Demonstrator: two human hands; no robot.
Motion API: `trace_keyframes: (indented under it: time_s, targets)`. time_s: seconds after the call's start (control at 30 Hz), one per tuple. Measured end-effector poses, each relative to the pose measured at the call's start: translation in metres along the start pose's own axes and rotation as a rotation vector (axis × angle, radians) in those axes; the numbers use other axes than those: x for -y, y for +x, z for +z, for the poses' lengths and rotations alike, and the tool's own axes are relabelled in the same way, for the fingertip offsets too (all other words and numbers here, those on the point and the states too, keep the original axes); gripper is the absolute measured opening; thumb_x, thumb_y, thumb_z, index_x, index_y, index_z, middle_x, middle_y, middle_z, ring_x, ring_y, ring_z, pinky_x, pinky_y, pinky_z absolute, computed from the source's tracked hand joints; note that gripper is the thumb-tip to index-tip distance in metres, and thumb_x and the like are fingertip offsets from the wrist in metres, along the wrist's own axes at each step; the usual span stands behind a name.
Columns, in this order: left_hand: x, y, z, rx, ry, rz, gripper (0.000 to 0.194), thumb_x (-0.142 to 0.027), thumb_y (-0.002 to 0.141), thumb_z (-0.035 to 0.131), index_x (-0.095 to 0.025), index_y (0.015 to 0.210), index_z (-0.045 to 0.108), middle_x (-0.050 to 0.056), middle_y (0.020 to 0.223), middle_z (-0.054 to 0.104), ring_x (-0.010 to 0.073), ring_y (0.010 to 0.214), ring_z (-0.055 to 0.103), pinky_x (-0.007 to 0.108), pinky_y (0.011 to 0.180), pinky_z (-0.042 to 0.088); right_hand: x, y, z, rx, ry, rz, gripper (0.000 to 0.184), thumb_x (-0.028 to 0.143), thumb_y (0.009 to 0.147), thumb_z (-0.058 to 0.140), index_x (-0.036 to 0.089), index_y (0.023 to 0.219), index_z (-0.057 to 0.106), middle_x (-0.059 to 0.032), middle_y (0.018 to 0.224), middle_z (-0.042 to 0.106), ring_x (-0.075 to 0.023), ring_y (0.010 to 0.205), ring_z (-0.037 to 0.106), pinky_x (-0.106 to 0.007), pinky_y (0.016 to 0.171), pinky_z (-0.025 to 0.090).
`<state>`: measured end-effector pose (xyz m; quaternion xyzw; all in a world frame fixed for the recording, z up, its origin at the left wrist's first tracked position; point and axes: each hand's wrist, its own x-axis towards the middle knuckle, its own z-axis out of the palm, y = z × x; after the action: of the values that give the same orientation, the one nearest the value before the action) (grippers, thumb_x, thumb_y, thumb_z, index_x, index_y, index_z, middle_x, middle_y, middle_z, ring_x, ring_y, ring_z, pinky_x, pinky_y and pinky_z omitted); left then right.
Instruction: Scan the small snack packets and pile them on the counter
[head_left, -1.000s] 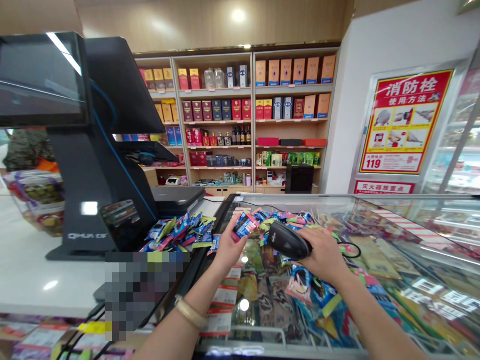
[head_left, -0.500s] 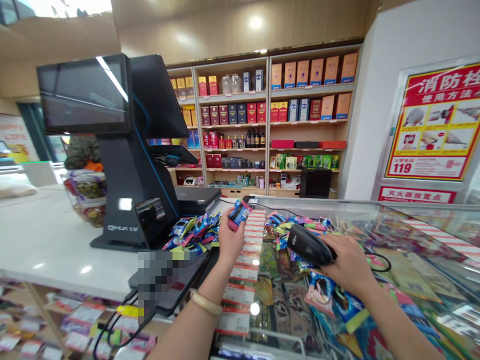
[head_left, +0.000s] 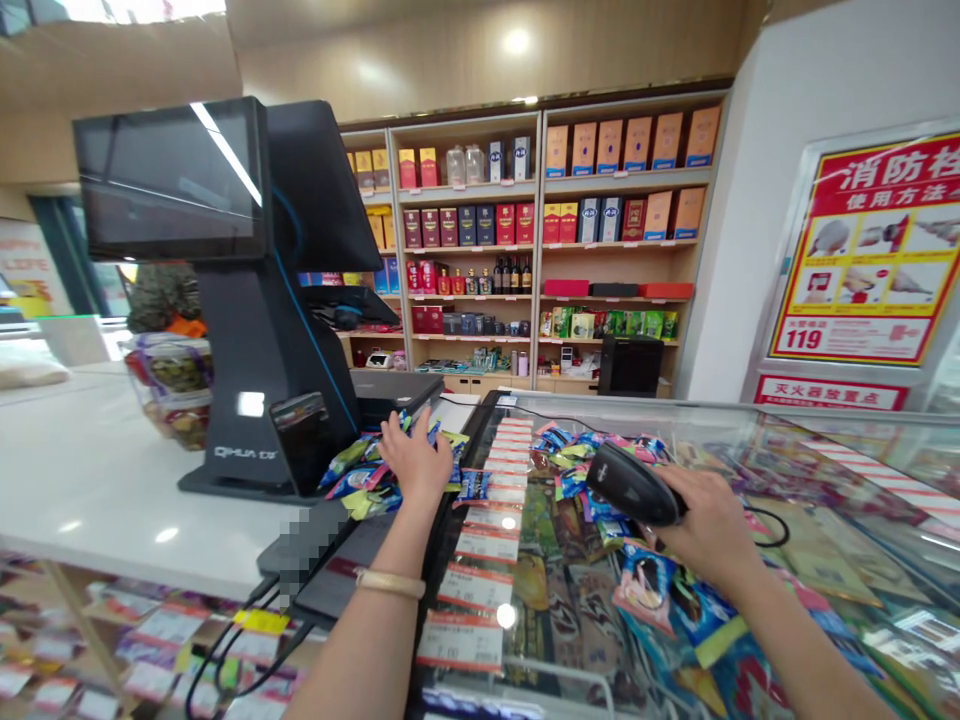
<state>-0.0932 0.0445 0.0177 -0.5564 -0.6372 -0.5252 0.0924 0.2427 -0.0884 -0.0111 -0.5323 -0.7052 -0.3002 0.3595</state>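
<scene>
My left hand (head_left: 417, 458), with a bracelet on its wrist, lies over the left pile of small candy packets (head_left: 360, 470) with its fingers spread. One small blue packet (head_left: 474, 486) lies just right of it, at the edge of the price labels (head_left: 471, 590). In my right hand (head_left: 712, 520) is a black barcode scanner (head_left: 634, 485), its head pointing left. Beneath the scanner, a second heap of packets (head_left: 570, 450) is spread on the glass counter. Larger pink and blue packets (head_left: 646, 585) lie below my right hand.
A dark point-of-sale terminal (head_left: 247, 370) stands on the white counter (head_left: 135, 520) at left. In front of it lies a flat black device (head_left: 352, 575) with cables. The glass display case (head_left: 847, 450) extends right. Shelves of boxes (head_left: 469, 225) line the back wall.
My left hand has let go of the packet it held and moved left onto the pile, its fingers opening. The scanner has shifted slightly right in my right hand.
</scene>
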Motion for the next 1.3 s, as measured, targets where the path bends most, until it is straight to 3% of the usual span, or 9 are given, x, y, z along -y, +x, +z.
trace_keyframes:
  time_s: [0.27,0.33,0.43,0.53,0.7,0.9,1.07,1.17,1.3]
  targets:
    - [-0.036,-0.028,-0.002,-0.021,-0.197,0.283,0.042,-0.022,0.079,0.059,-0.017,0.121,0.062,0.019,0.141,0.039,0.0384,0.135,0.035,0.060,0.111,0.024,-0.021,0.005,-0.011,-0.056,-0.065,0.177,0.032,0.028,0.070,0.056,0.020,0.099,0.067,-0.0085,0.095,0.073,-0.0263,0.089,0.066,-0.036,0.077,0.042]
    - [-0.050,-0.048,-0.001,0.120,-0.340,0.442,0.042,-0.021,0.081,0.056,-0.018,0.123,0.059,0.016,0.135,0.045,0.0330,0.131,0.042,0.054,0.110,0.032,-0.027,0.005,-0.012,-0.074,-0.084,0.215,0.032,0.028,0.071,0.056,0.020,0.100,0.067,-0.0088,0.097,0.073,-0.0264,0.090,0.066,-0.036,0.078,0.042]
    - [-0.071,-0.084,-0.005,0.533,-0.518,0.724,0.048,-0.021,0.085,0.053,-0.022,0.133,0.051,0.013,0.131,0.052,0.0246,0.124,0.050,0.042,0.106,0.042,-0.030,0.005,-0.013,-0.079,-0.093,0.257,0.032,0.030,0.071,0.056,0.020,0.100,0.066,-0.0089,0.096,0.073,-0.0263,0.089,0.066,-0.036,0.077,0.042]
    - [-0.086,-0.117,-0.013,0.883,-0.546,0.933,0.064,-0.028,0.079,0.065,-0.025,0.139,0.045,0.013,0.140,0.048,0.0257,0.128,0.048,0.040,0.106,0.043,-0.028,0.005,-0.012,-0.049,-0.083,0.273,0.032,0.030,0.071,0.057,0.020,0.100,0.066,-0.0082,0.096,0.072,-0.0256,0.089,0.065,-0.034,0.076,0.041]
    - [-0.095,-0.146,-0.018,1.110,-0.476,1.138,0.057,-0.030,0.075,0.070,-0.032,0.130,0.055,0.011,0.151,0.037,0.0322,0.138,0.037,0.048,0.111,0.035,-0.029,0.005,-0.008,0.003,-0.061,0.223,0.034,0.029,0.069,0.060,0.021,0.102,0.067,-0.0075,0.098,0.072,-0.0255,0.093,0.064,-0.034,0.078,0.041]
    - [-0.091,-0.143,-0.013,1.157,-0.537,0.918,0.038,-0.016,0.073,0.065,-0.024,0.109,0.059,0.011,0.137,0.048,0.0249,0.117,0.055,0.035,0.096,0.049,-0.026,0.005,-0.008,-0.016,-0.076,0.181,0.033,0.028,0.071,0.059,0.021,0.102,0.066,-0.0082,0.096,0.072,-0.0260,0.090,0.064,-0.035,0.076,0.042]
    - [-0.083,-0.123,-0.002,0.995,-0.782,0.451,0.034,-0.012,0.074,0.056,-0.020,0.107,0.055,0.005,0.102,0.064,0.0172,0.084,0.064,0.029,0.077,0.053,-0.020,0.007,-0.011,-0.064,-0.079,0.185,0.033,0.025,0.070,0.057,0.021,0.100,0.067,-0.0076,0.095,0.072,-0.0254,0.089,0.064,-0.034,0.076,0.042]
    - [-0.077,-0.106,0.006,0.846,-0.951,0.254,0.040,-0.017,0.078,0.055,-0.019,0.117,0.056,0.008,0.113,0.066,0.0210,0.101,0.064,0.035,0.087,0.052,-0.019,0.007,-0.012,-0.055,-0.062,0.162,0.034,0.024,0.069,0.056,0.020,0.100,0.066,-0.0077,0.094,0.072,-0.0253,0.088,0.064,-0.034,0.075,0.041]
    - [-0.069,-0.089,0.014,0.725,-0.948,0.151,0.048,-0.019,0.077,0.057,-0.018,0.124,0.057,0.010,0.123,0.064,0.0236,0.113,0.061,0.038,0.096,0.049,-0.010,0.009,-0.014,-0.065,-0.013,0.142,0.032,0.025,0.070,0.056,0.019,0.100,0.066,-0.0083,0.093,0.072,-0.0254,0.088,0.064,-0.035,0.077,0.040]
